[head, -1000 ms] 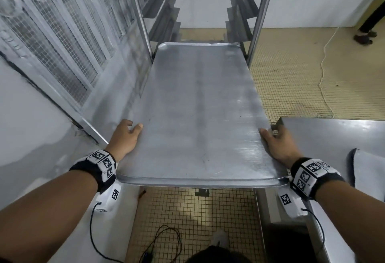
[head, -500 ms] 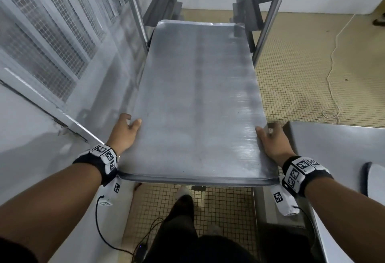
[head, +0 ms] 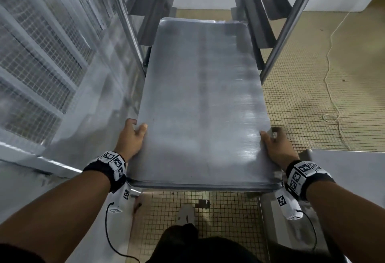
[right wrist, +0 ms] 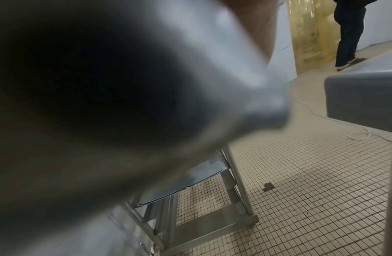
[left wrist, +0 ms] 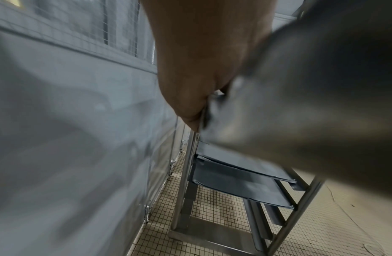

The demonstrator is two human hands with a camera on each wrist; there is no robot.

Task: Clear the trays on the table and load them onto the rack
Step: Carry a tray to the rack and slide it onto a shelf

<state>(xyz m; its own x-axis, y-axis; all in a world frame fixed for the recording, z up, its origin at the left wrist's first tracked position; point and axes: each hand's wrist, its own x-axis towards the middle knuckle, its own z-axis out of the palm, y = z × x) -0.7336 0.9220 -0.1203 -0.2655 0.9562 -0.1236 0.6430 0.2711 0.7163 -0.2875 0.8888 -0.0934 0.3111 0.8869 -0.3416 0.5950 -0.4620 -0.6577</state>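
Note:
I hold a large empty metal tray (head: 200, 106) level in front of me. My left hand (head: 133, 135) grips its left long edge, thumb on top. My right hand (head: 275, 144) grips the right long edge the same way. The tray's far end sits between the uprights of the metal rack (head: 279, 39), among its angled side rails. In the left wrist view my left hand (left wrist: 199, 69) wraps the tray's rim (left wrist: 300, 86), and two more trays (left wrist: 241, 183) lie on lower rails of the rack. The right wrist view is mostly filled by the tray's blurred underside (right wrist: 125, 86).
A grey wall with mesh panels (head: 41, 58) runs close along the left of the rack. A steel table (head: 350, 171) stands at my right. A thin white cord (head: 331, 87) trails over the tiled floor. Another person's legs (right wrist: 348, 34) stand far off by a yellow curtain.
I have stepped closer and the tray has slid further forward between the rack's uprights. Both hands keep the same grip on its edges.

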